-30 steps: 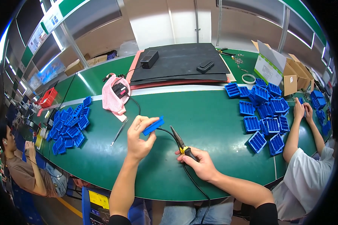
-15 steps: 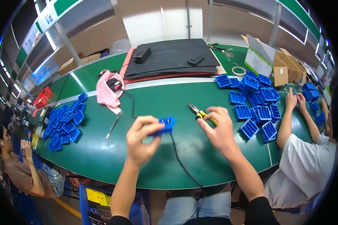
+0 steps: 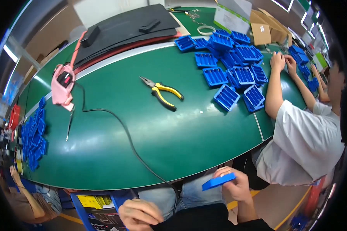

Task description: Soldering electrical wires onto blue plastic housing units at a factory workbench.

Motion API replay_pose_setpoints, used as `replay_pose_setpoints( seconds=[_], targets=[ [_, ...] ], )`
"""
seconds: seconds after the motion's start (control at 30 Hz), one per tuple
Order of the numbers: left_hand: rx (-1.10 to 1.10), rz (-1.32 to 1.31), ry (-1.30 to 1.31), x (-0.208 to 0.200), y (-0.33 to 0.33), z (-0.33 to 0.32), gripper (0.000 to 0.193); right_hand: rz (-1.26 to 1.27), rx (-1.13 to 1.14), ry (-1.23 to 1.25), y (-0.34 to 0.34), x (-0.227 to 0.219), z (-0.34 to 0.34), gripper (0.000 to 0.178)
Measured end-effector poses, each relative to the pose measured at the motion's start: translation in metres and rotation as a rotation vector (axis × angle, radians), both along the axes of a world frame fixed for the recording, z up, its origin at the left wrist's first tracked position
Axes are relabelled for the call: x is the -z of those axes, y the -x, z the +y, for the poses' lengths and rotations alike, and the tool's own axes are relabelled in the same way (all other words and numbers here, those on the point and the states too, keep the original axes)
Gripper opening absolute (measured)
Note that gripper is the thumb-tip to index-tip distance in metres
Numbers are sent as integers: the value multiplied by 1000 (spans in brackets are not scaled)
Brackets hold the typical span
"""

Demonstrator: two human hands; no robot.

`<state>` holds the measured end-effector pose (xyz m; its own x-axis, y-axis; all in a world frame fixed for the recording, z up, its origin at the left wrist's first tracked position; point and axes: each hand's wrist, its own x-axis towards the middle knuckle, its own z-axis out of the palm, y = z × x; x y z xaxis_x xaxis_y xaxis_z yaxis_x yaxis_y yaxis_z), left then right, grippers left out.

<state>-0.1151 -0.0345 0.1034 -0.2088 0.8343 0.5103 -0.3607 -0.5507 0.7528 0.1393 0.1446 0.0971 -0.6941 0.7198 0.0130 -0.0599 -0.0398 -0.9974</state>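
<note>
Near the lower edge, beyond the table's front, my right hand [image 3: 238, 184] grips a blue plastic tray [image 3: 219, 181], seen almost edge-on between thumb and fingers. My left hand [image 3: 139, 214] is over my lap at the lower left, its fingers bent inward; whatever may be under them is hidden. Yellow-and-black long-nose pliers [image 3: 158, 89] lie on the green table [image 3: 142, 127], their handles spread and no hand on them. A black cable [image 3: 123, 125] runs from a pink holder [image 3: 62, 86] across the table and down over its front edge toward my lap.
Blue slotted trays lie in a pile [image 3: 235, 61] at right and another [image 3: 34, 133] at far left. Black sheets [image 3: 123, 34] with a red edge are stacked at the back. Tweezers [image 3: 70, 125] lie beside the pink holder. A co-worker in a white shirt [image 3: 300, 138] sits at right.
The pliers have left my right hand and lie on the table. Both hands have come down off the table, and the blue tray has passed from my left to my right hand. My view has swung right.
</note>
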Motion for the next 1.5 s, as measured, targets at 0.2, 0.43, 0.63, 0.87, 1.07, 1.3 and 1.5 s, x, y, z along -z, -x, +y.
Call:
replay_pose_setpoints(
  seconds=[0.2,0.43,0.63,0.87,1.07,1.3,1.5],
  targets=[
    [110,419,964,80,-56,3,52,-198,-204,-93,17,40,11,21],
    [-431,34,775,95,-94,48,41,-189,-78,-86,19,55,6,24],
    [-607,-112,812,99,-103,53,32,126,-68,189,24,83,-5,48],
    [-627,-33,860,93,-109,45,42,161,58,87,51,93,-22,55],
    [-445,-376,514,84,-101,59,71,130,60,87,52,87,-21,53],
    [-327,-184,689,86,-100,61,53,133,121,120,57,85,-26,51],
    [-477,-124,687,85,-108,69,48,142,152,169,59,81,-30,50]
  ],
)
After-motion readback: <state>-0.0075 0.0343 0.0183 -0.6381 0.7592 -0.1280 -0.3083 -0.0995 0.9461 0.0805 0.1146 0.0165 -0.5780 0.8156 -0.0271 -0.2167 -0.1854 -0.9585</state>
